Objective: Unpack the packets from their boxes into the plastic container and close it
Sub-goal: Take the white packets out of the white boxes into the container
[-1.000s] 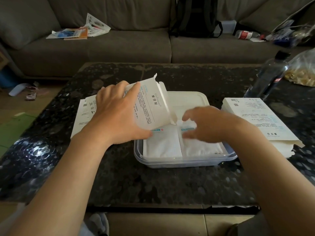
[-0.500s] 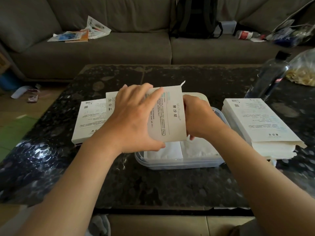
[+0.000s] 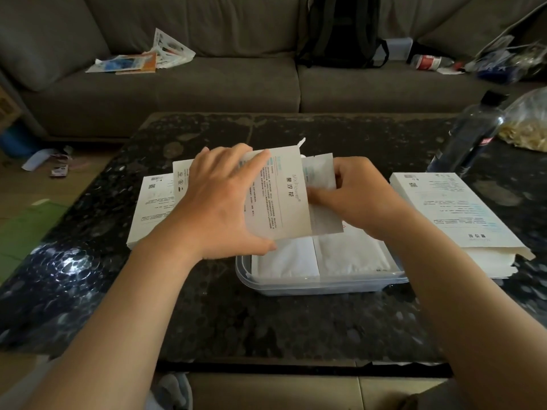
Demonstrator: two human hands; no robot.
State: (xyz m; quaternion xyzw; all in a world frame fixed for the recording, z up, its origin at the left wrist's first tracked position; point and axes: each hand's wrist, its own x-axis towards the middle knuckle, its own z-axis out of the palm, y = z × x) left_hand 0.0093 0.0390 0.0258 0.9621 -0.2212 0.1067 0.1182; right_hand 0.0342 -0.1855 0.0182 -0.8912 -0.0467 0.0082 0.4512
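Note:
My left hand [image 3: 219,202] grips a flat white box [image 3: 278,196] with printed text, held above the clear plastic container [image 3: 322,284]. My right hand [image 3: 358,196] pinches white packets [image 3: 321,176] that stick partway out of the box's right end. Two white packets [image 3: 319,258] lie side by side inside the container. A stack of white boxes [image 3: 455,220] sits to the right of the container. Another white box [image 3: 154,202] lies flat to the left, partly behind my left hand.
All of it rests on a dark speckled stone table [image 3: 266,324]. A dark plastic bottle [image 3: 470,134] and a clear bag of food [image 3: 529,125] stand at the far right. A grey sofa [image 3: 207,81] with papers and a black backpack [image 3: 340,31] runs behind.
My left hand turned the box level over the container. My right hand left the packets in the container, went to the box's right end, and now draws packets out of it.

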